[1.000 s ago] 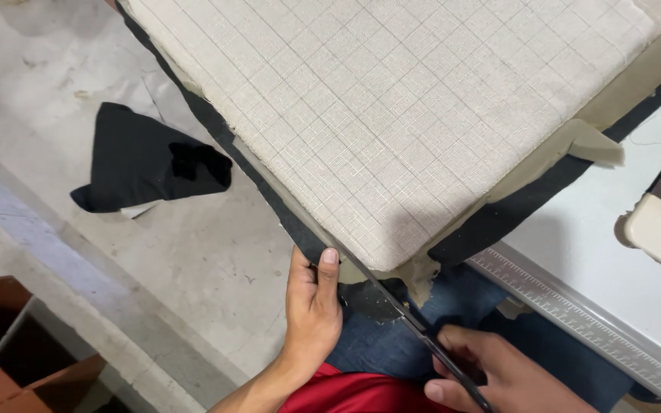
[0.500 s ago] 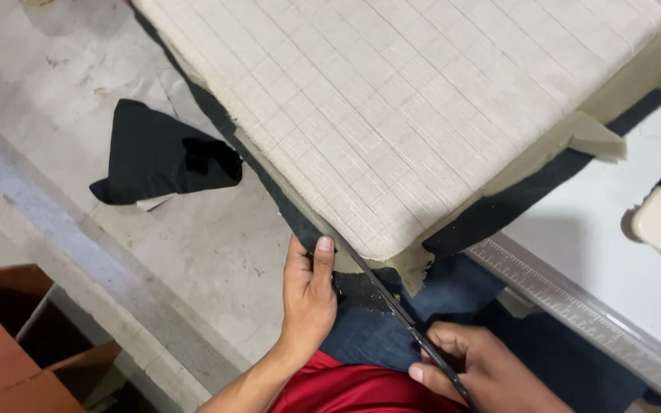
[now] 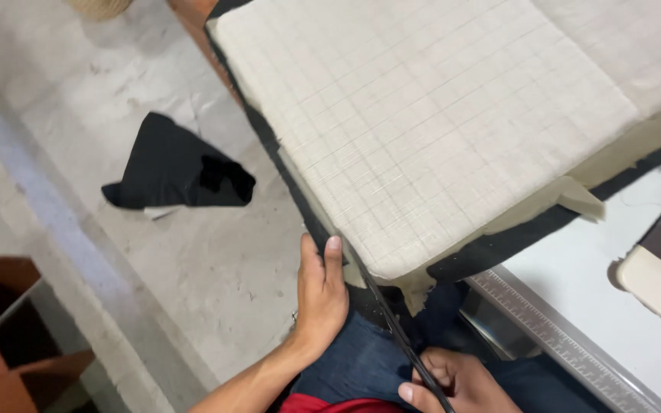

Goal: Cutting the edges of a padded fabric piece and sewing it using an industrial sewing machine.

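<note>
Left hand [image 3: 321, 294] lay flat, fingers extended, pressing the black trim [image 3: 311, 218] along the cushion [image 3: 437, 130] near-left edge, likely to keep it taut for cutting. Right hand [image 3: 453, 386] was clenched on scissors [image 3: 388, 317], blades running up that edge. Black scrap [image 3: 174, 164] sat on floor [image 3: 116, 76], far left.

No packages, labels, signs or screens are showing anywhere in this view, whether on the floor, on the surface or beside the person's hands.
</note>
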